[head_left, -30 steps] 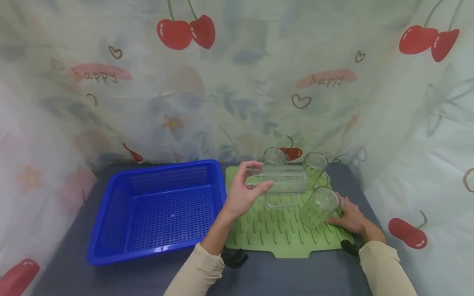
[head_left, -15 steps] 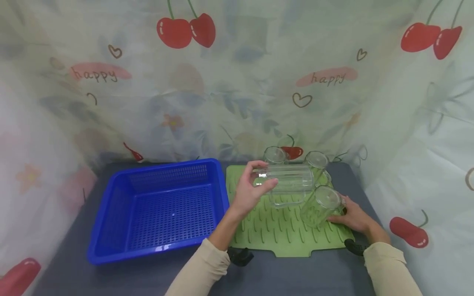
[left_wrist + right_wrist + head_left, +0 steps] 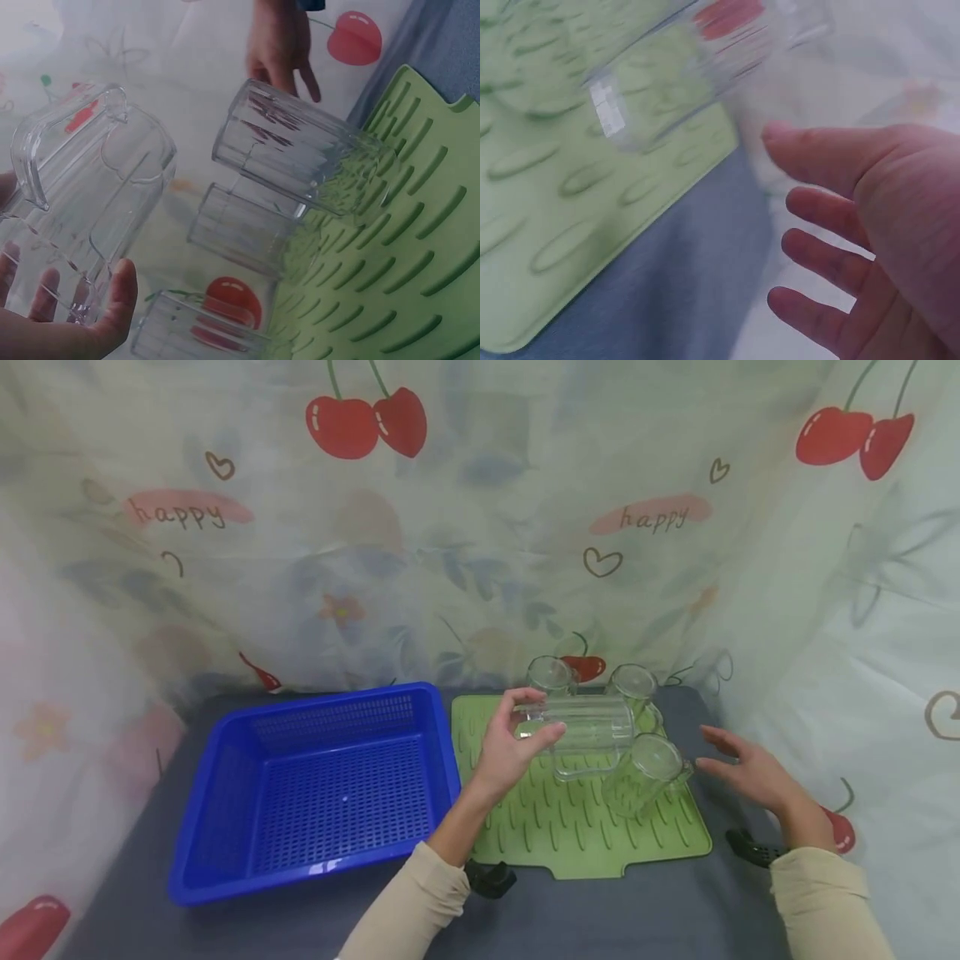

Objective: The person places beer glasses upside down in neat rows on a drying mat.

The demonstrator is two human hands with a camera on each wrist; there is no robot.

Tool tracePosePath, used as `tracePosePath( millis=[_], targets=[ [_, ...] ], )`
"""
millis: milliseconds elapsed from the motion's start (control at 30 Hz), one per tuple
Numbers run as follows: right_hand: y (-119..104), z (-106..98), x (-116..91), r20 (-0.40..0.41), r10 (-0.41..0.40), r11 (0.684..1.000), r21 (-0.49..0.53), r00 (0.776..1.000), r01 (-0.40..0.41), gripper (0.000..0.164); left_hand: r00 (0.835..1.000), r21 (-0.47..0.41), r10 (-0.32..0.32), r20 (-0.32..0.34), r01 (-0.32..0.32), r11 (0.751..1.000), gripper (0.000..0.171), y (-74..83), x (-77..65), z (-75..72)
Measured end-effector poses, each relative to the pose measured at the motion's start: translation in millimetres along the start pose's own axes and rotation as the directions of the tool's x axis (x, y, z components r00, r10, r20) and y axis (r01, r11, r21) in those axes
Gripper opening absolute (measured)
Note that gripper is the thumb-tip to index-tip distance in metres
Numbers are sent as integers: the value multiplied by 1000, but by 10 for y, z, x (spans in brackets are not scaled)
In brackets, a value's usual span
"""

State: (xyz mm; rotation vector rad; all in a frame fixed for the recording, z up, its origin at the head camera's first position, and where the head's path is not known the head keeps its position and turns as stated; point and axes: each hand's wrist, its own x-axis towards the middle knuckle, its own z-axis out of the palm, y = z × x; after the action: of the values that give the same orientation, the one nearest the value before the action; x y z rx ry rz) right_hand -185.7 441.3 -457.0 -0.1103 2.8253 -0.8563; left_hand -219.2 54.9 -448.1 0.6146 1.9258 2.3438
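My left hand [image 3: 510, 752] grips a clear glass mug [image 3: 592, 725] near one end. The mug lies sideways in the air over the green drying mat [image 3: 555, 827], its handle hanging down. On the mat three more clear mugs stand upside down: a front mug [image 3: 637, 777], a back right mug [image 3: 632, 685] and a back left mug [image 3: 550, 674]. To the right of the front mug, my right hand [image 3: 757, 777] is in the air with nothing in it, fingers spread and apart from the glass. In the left wrist view the held mug [image 3: 97, 165] shows its handle.
A blue plastic basket [image 3: 442, 760] with a perforated floor stands left of the mat on the dark grey table [image 3: 570, 918]. A patterned curtain [image 3: 480, 568] closes off the back and both sides.
My right hand has let go of the front mug's handle side and moved off to the right. The left hand, with its mug, shifted slightly right.
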Motion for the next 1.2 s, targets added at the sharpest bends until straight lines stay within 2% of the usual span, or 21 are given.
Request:
tracePosePath(
  millis=[133, 267, 367, 467, 600, 733, 967, 1200],
  targets=[
    [-230, -104, -10, -84, -15, 1000, -10, 996, 14, 71, 1000, 2, 2, 2, -2, 1000, 49, -16, 6, 10],
    [-561, -175, 2, -185, -89, 995, 19, 979, 94, 63, 1000, 26, -7, 7, 7, 1000, 50, -28, 39, 34],
    [-827, -197, 4, -225, -136, 987, 51, 965, 151, 58, 1000, 40, -16, 15, 15, 999, 50, -27, 70, 62],
    [-1054, -187, 2, -233, -187, 972, 99, 954, 215, 54, 1000, 38, -16, 16, 16, 999, 50, -26, 88, 85],
    [-1249, -141, 23, -194, -247, 947, 157, 949, 279, 53, 1000, 14, -6, 13, 6, 1000, 50, -40, 95, 102],
    [-1344, -83, 48, -151, -255, 947, 163, 955, 278, 56, 1000, 9, 6, -3, -6, 1000, 51, -37, 92, 112],
    [-1396, 23, 51, -95, -218, 960, 160, 971, 231, 64, 1000, -13, 24, 2, -24, 1000, 53, 1, 94, 124],
    [-1390, 72, 55, -123, -227, 952, 179, 966, 246, 66, 999, 9, 36, 2, -36, 999, 54, -17, 64, 136]
  ],
)
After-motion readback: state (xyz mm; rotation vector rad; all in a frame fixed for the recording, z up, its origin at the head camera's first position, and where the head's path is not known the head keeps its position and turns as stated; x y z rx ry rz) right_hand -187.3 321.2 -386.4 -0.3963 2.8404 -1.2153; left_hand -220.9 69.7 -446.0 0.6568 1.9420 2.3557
